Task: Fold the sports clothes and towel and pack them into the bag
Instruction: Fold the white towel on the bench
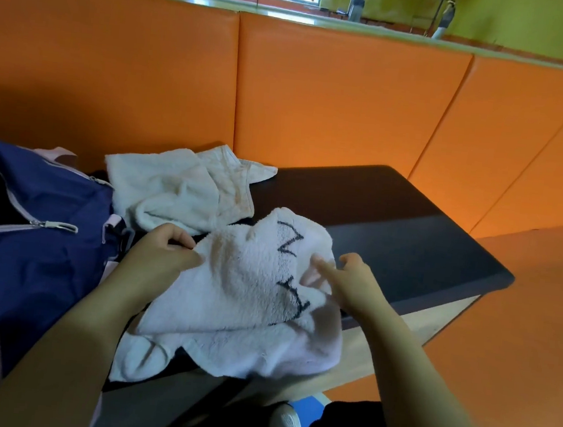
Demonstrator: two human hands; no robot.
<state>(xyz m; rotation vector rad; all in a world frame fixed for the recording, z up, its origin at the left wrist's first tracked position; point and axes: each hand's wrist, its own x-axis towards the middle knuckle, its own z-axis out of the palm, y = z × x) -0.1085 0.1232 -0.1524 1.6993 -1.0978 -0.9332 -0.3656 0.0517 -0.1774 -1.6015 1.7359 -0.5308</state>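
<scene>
Two hands were on one pale pink towel (248, 289), which lay bunched at the counter's (392, 224) near edge and partly overhung it. Left hand (162, 253) pinched the towel's left edge, fingers curled. Right hand (353, 278) rested against the right fold, blurred; its grip could not be told. Black stitched lettering on the towel, unreadable. Crumpled white cloth (179, 186) just behind. Navy bag (48, 225), unzipped, at left.

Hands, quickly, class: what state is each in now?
Left hand: pinches the pink towel's edge.
Right hand: at the towel, blurred; grip cannot be told.
</scene>
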